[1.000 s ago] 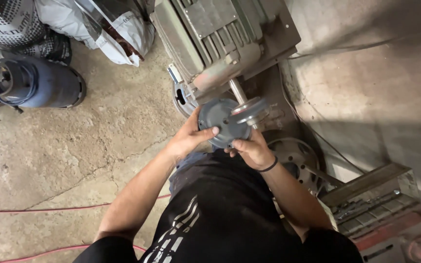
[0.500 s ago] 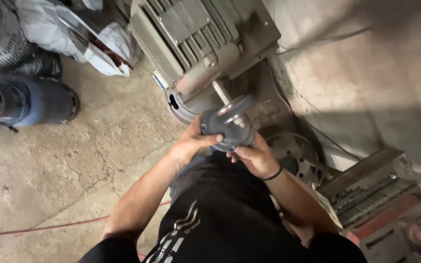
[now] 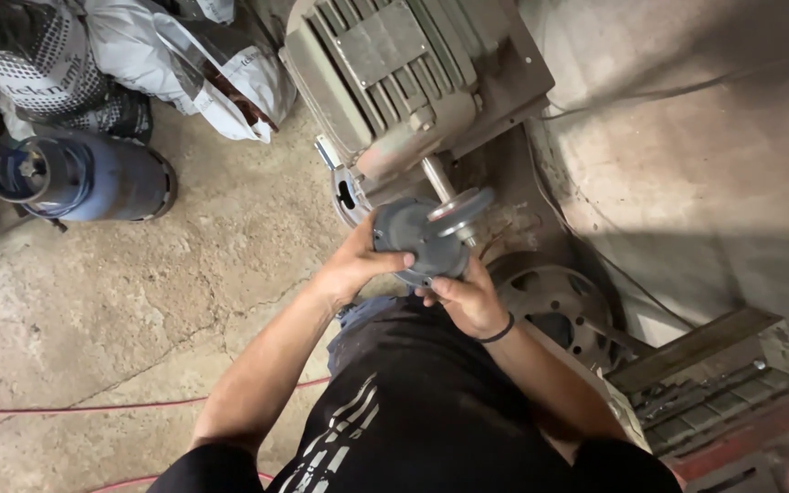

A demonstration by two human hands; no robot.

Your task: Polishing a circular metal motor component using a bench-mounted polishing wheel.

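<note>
Both hands have drifted down and a bit left since 1 second ago, and the grey round part came with them, so it sits lower against the motor than before. Left hand (image 3: 355,267) wraps the left edge of the grey housing (image 3: 410,239), fingers curled around the rim with the thumb on top. Right hand (image 3: 466,297) cups it from underneath, fingers closed on the lower edge. So both are clamped on the same piece, which sits right at the end of the motor shaft (image 3: 437,179), touching the small pulley (image 3: 457,209) mounted there.

What could bite: the piece looks heavy and the grip is only on its rim, so a slip would drop it toward the lap or the wheel rim (image 3: 554,306) on the floor. Fingertips sit close to the pulley edge too, so pinching looks possible if the part slides along the shaft.

Hard to make out: whether the housing is actually seated on the shaft or just held against it, since the pulley blocks that joint. Right fingertips are hidden under the part. The big electric motor (image 3: 404,82) hides its own mounting, and the blue gas cylinder (image 3: 84,175) is partly cut off at left.
</note>
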